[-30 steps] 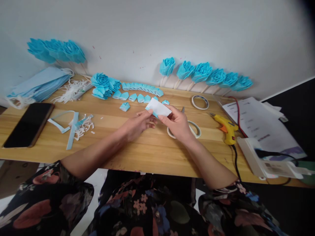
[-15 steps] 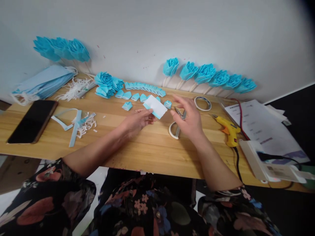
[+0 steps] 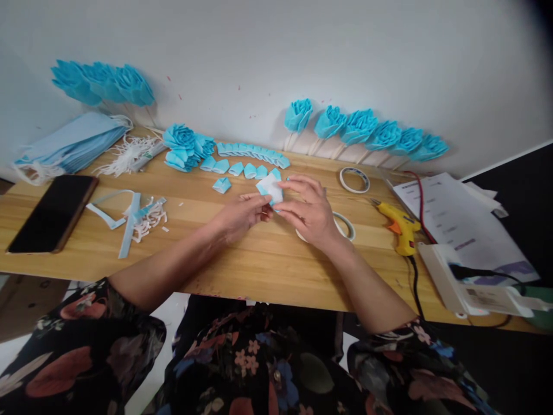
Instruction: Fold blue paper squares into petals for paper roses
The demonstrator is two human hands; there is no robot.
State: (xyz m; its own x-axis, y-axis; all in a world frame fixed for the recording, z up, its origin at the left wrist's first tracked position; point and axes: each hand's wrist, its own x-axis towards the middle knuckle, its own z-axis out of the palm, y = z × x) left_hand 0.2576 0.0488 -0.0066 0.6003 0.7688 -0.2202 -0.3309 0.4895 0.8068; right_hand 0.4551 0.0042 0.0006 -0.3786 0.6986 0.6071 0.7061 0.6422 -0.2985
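Note:
Both hands meet over the middle of the wooden table (image 3: 259, 265) on a small white and blue piece of mask fabric (image 3: 270, 188). My left hand (image 3: 242, 214) pinches its near edge with closed fingers. My right hand (image 3: 307, 210) comes in from the right, and its fingers fold round the other side of the piece. Just behind lie several small folded blue petals (image 3: 242, 169). A tape roll (image 3: 343, 225) is partly hidden under my right hand.
Blue fabric roses (image 3: 367, 129) lean against the wall, more roses (image 3: 185, 147) lie at the back left. A stack of blue masks (image 3: 71, 144), a phone (image 3: 52, 213), cut strips (image 3: 133, 216), a second tape roll (image 3: 354, 180), a yellow glue gun (image 3: 400, 225), papers (image 3: 453, 222) and a power strip (image 3: 470, 288).
My right hand went to the scissors by the tape roll half a second ago, then came back to the fabric piece. The piece now looks smaller, folded between both hands.

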